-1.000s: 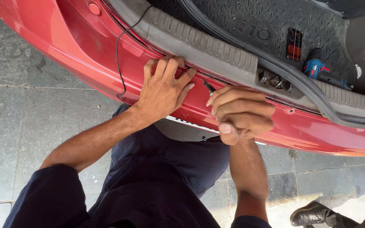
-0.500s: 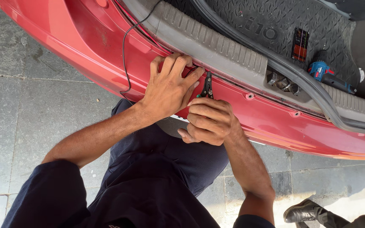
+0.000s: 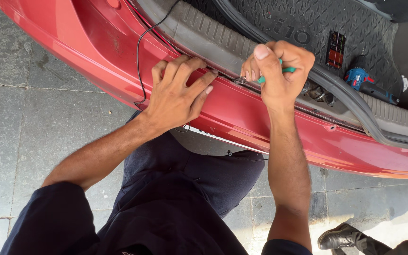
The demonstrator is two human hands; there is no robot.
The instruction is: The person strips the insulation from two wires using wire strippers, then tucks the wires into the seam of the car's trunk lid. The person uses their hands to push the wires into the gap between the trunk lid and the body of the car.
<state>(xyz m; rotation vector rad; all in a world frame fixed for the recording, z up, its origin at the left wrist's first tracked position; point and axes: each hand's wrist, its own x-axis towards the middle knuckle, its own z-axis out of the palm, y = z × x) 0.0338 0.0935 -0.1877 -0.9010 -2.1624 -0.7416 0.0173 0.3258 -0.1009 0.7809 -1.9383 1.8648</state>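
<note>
Head view: hands (image 3: 279,66) gripping screwdriver (image 3: 275,75)

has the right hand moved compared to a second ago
Yes. The right hand, gripping a green-handled tool, has gone up from the red bumper to the grey sill.

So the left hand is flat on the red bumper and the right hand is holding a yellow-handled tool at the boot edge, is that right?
Not quite. In the head view the tool in the right hand has a green handle, not a yellow one. The rest holds: the left hand lies flat on the red bumper, and the right hand works at the boot edge.
</note>
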